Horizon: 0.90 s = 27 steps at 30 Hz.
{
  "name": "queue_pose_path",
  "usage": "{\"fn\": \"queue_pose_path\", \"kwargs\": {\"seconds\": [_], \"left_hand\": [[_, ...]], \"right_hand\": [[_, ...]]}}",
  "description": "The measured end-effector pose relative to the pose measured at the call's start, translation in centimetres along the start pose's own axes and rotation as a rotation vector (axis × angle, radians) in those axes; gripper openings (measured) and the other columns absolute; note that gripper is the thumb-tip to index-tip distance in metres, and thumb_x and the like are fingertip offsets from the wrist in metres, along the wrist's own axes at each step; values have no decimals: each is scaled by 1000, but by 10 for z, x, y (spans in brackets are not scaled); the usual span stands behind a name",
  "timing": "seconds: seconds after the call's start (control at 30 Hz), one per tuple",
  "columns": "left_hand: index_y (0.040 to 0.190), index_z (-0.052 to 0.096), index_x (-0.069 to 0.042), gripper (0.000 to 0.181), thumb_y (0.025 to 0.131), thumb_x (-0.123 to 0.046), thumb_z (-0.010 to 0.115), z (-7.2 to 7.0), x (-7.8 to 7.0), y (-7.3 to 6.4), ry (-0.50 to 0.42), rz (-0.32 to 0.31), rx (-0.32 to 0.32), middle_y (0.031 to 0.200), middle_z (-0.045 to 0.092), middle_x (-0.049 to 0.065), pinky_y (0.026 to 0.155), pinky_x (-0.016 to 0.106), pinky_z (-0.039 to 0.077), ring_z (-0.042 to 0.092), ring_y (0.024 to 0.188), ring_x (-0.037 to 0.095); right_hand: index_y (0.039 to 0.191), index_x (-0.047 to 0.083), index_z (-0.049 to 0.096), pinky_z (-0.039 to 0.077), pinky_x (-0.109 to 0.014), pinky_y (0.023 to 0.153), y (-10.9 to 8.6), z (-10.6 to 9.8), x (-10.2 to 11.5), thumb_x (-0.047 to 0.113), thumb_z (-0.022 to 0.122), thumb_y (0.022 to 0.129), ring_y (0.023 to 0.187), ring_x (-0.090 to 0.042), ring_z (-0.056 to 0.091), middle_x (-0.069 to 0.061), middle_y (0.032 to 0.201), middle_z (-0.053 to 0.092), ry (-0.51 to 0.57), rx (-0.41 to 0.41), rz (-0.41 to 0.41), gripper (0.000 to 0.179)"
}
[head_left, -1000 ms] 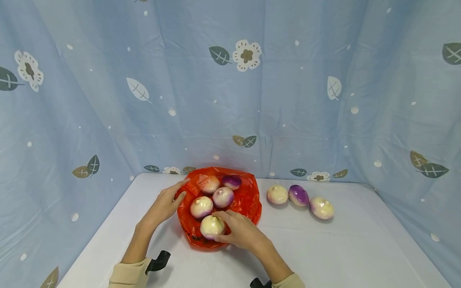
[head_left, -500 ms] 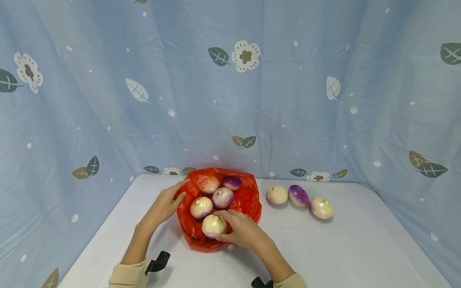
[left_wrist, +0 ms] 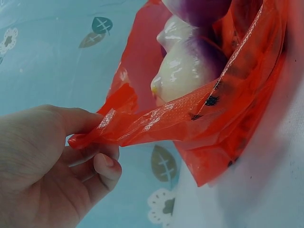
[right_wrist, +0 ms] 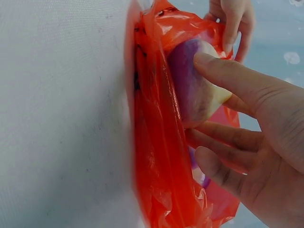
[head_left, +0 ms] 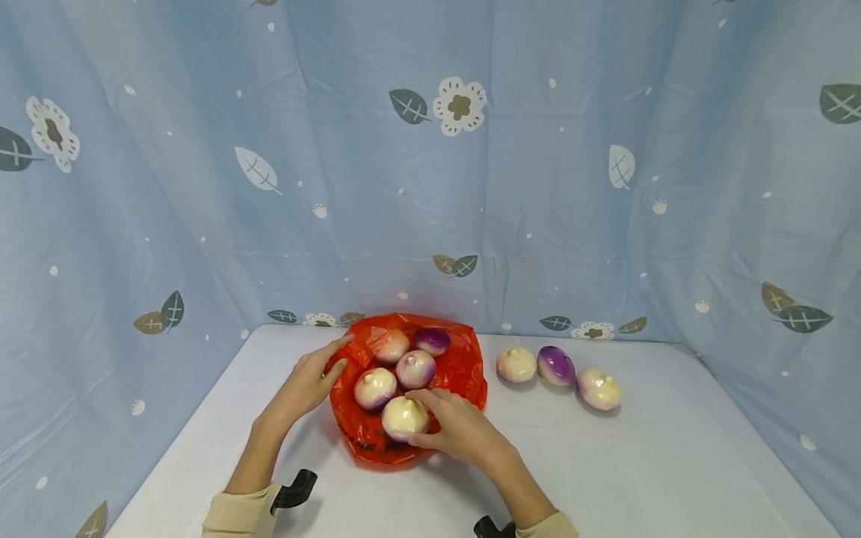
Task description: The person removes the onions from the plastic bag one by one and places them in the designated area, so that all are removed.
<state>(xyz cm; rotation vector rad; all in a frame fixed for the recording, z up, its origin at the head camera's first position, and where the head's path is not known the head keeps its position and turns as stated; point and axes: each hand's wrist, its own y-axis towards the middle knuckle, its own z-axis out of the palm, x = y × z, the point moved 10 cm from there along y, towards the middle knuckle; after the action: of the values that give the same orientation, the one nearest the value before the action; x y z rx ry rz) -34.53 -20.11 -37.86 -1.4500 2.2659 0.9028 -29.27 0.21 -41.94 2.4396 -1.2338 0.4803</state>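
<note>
An open red plastic bag [head_left: 464, 373] lies on the white table with several glossy white-and-purple onions inside, such as the pale purple onion [head_left: 415, 369]. At the bag's left rim, my left hand [head_left: 311, 382] pinches the film; the left wrist view has the red edge [left_wrist: 107, 126] between thumb and fingers. My right hand [head_left: 464, 430] reaches over the near right rim and grips a cream onion [head_left: 403, 420] with a purple base. In the right wrist view the thumb lies across this onion [right_wrist: 183, 80], with fingers on its other side.
Three more onions stand in a row right of the bag: a cream one [head_left: 516, 365], a purple one [head_left: 556, 366] and another cream one [head_left: 599, 389]. A blue patterned curtain [head_left: 377, 187] closes off the table's back and sides.
My right hand has shifted the cream onion slightly right and farther from me inside the bag. The left hand has stayed at the rim.
</note>
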Motion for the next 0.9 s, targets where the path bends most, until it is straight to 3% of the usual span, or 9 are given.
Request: {"fn": "queue_pose_path", "kwargs": {"seconds": [0.4,0.73,0.9], "left_hand": [[143,50,-6,47,97,-6,58,-2,0,1,6,8,-5,140,57,19,97,52,52,61,121,37],[142,50,-4,46,97,-5,57,-4,-2,1,31,20,-21,140,57,19,99,54,51,61,120,35],[142,50,-5,46,97,-5,57,-4,-2,1,26,20,-19,141,56,18,100,54,50,59,123,36]], "right_hand": [[140,26,52,49,-46,105,-7,-19,-2,45,76,83,125,-21,58,-2,135,60,-7,-18,12,65],[136,24,54,53,-45,100,-21,-44,-8,41,79,81,116,-21,63,-4,128,64,-49,-90,-12,63],[136,26,55,53,-43,101,-26,-53,-18,41,79,80,118,-19,62,-1,129,63,-46,-100,21,63]]}}
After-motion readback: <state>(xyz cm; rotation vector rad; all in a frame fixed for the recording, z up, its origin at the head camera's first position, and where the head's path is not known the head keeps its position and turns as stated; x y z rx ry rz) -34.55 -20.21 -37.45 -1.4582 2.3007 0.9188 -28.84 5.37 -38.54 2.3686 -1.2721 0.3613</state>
